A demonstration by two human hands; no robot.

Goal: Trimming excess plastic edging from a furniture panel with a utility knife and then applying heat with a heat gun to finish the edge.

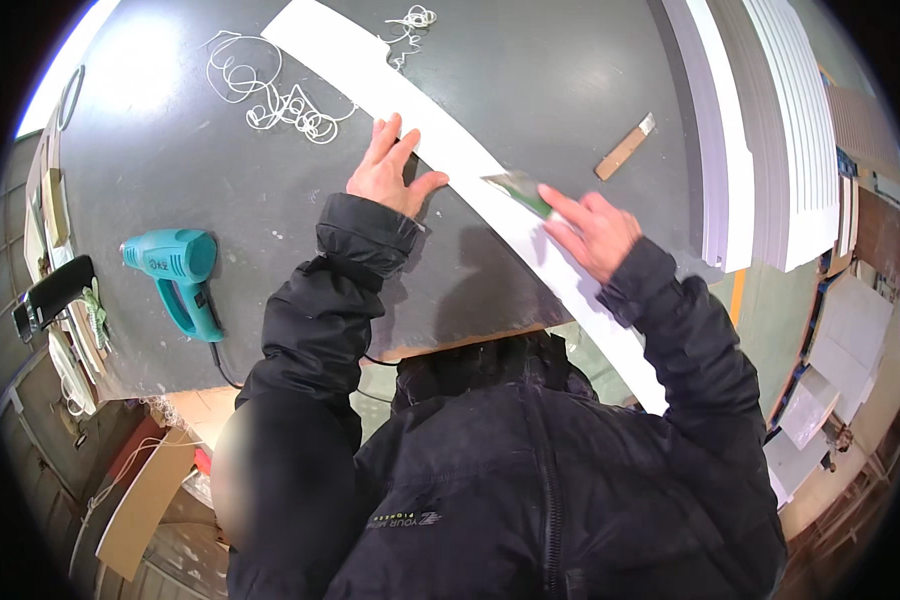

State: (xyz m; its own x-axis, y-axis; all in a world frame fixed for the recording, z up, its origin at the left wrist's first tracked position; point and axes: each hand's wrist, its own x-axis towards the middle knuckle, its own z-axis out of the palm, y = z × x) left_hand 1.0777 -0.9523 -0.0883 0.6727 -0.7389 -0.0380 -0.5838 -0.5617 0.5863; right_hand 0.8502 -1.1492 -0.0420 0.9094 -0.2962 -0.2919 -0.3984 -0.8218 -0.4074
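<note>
A long white strip (440, 140) lies diagonally across the grey table (530, 70), its lower end reaching past the table's front edge. My left hand (388, 170) rests flat with fingers spread against the strip's left edge. My right hand (595, 232) presses a small green-grey scraper blade (520, 190) onto the strip's surface. Both arms wear black jacket sleeves.
A teal heat gun (175, 270) lies at the table's left with its cord hanging over the edge. Curls of white trimmings (270, 95) lie at the back. A wooden-handled scraper (625, 148) sits right of the strip. Stacked white panels (770, 130) stand at the right.
</note>
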